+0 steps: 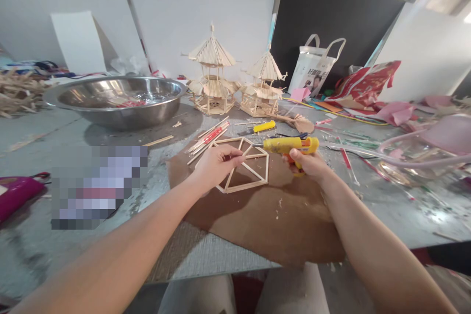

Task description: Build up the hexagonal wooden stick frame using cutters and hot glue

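Observation:
My left hand (220, 164) pinches a short wooden stick (247, 150) between thumb and fingertips, above a flat wooden frame (246, 187) with spokes meeting near its middle. In my right hand (307, 162) is a yellow hot glue gun (281, 145), its nozzle pointing left, close to the far end of the stick. Part of the frame is hidden behind my left hand. The frame lies on a brown board (265, 225).
Two wooden pagoda models (212, 89) (262, 92) stand at the back, beside a metal basin (121, 115). A yellow cutter (264, 126) and a bundle of sticks (209, 140) lie behind the frame. Clear plastic containers (423, 157) sit at the right.

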A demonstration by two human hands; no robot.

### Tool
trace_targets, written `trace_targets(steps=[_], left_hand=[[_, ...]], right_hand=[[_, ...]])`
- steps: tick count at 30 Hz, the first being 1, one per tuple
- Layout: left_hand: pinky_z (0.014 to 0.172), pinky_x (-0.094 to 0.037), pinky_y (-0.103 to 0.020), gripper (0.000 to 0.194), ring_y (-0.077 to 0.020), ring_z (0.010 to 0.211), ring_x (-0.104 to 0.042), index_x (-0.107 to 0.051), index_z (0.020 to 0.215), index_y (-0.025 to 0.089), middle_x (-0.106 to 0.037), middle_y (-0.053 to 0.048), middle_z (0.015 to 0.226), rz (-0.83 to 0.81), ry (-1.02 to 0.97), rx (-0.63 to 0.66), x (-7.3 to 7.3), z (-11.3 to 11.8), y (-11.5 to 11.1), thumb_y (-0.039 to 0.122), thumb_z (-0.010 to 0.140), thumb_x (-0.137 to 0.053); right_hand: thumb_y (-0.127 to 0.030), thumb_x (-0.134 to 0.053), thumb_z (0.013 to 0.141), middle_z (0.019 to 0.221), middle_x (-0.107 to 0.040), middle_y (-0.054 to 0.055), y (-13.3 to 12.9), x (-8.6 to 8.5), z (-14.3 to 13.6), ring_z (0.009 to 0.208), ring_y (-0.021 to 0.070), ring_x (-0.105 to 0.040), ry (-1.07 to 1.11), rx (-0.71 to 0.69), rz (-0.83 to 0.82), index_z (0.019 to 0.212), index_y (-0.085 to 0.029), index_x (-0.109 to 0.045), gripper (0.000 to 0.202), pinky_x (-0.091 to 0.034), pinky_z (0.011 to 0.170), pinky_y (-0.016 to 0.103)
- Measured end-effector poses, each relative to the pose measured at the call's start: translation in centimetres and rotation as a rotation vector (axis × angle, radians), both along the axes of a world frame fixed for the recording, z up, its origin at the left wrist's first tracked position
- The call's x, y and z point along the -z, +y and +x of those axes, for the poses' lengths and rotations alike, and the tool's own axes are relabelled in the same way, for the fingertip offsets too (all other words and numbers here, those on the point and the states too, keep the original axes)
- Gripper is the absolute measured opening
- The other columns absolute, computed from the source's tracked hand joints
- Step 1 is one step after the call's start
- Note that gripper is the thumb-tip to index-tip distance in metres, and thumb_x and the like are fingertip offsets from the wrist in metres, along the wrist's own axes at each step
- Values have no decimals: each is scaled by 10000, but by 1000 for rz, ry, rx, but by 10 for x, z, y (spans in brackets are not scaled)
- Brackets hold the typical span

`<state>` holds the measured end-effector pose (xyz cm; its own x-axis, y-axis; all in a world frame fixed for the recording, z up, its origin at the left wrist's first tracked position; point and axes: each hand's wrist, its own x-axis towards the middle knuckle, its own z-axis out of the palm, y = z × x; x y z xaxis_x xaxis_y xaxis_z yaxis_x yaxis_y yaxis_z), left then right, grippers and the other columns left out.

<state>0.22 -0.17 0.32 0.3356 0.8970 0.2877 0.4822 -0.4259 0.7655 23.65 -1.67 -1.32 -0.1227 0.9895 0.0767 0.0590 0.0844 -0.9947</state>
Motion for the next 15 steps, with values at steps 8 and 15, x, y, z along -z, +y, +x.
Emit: trace_targets(steps=[8,15], left_hand=[[572,-392,-213,176,-82,583,-487,-633,725,155,-603,3,668,24,-1,7,1,0,1,307,682,-555],[577,-393,-210,177,-82,587,-490,-637,731,149,-612,-3,678,19,10,-5,-2,1,-1,298,680,-555]], right_hand=[[-602,-608,506,482,-464,-40,-1,-1,0,350,33,-372,-17,0,5,583,-159,-475,469,-252,332,172],[-605,-613,496,483,-467,-36,-1,0,1,348,34,-368,-16,23,3,585,-162,-483,471,-253,324,177]])
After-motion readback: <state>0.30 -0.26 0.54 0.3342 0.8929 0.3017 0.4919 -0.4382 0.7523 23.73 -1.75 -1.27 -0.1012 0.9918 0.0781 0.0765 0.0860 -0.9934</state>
